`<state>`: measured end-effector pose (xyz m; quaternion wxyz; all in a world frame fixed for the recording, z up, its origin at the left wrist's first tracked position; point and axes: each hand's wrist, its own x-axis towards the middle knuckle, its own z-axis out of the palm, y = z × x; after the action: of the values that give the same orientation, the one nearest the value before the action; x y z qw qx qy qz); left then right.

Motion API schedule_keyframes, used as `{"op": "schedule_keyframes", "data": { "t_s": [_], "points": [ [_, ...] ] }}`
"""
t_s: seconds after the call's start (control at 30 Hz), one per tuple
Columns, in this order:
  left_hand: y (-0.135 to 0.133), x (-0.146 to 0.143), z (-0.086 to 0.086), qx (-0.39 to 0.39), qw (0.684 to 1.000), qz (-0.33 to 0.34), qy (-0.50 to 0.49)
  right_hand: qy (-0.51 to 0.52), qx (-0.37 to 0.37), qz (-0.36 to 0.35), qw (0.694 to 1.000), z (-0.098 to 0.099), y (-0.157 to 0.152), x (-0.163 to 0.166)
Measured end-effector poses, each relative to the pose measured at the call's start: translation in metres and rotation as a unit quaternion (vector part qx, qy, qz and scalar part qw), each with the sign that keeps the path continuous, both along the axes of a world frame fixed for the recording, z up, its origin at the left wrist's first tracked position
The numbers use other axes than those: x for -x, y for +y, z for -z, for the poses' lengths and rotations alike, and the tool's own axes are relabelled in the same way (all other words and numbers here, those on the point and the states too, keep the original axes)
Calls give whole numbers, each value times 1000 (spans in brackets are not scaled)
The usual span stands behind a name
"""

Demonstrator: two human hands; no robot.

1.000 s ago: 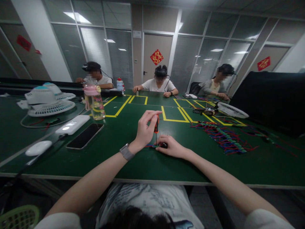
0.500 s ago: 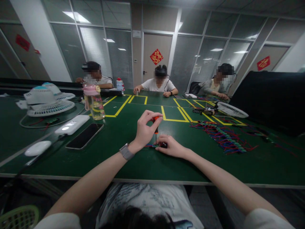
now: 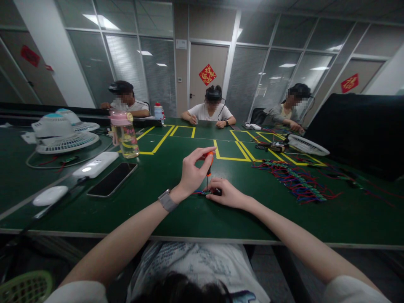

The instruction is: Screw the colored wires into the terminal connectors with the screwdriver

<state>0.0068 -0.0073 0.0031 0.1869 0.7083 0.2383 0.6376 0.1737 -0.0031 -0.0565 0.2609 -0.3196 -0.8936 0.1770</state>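
Orange-and-black screwdriver point(image 3: 208, 169), pinched near upright over a small circuit board point(image 3: 205, 193).
The left grip point(image 3: 195, 166) has thumb and fingers closed on its handle; the right grip point(image 3: 224, 193) pinches the board's edge on the green surface point(image 3: 202, 225), beside a dark object point(image 3: 217, 192). Should the handle lean or those fingertips slacken, the tip could skid, scratching the board or jabbing a finger. Wired boards point(image 3: 299, 185) lie to the right.
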Motion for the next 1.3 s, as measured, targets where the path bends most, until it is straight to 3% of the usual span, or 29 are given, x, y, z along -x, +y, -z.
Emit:
{"op": "schedule_keyframes", "data": {
  "t_s": [0.23, 0.6, 0.9, 1.13, 1.3],
  "points": [
    [2, 0, 1, -27, 999, -45, 5, -4, -7, 2, 1000, 2, 1, 0],
    [5, 1, 4, 37, 999, 26, -3, -9, -9, -5, 1000, -1, 0, 0],
    [1, 1, -2, -14, 998, -53, 26, -12, -3, 1, 1000, -2, -1, 0],
    [6, 1, 4, 38, 998, 51, -2, -17, -11, -9, 1000, -2, -2, 0],
    [4, -1, 2, 37, 999, 20, -16, -14, -1, -12, 1000, -3, -2, 0]
  ]
}}
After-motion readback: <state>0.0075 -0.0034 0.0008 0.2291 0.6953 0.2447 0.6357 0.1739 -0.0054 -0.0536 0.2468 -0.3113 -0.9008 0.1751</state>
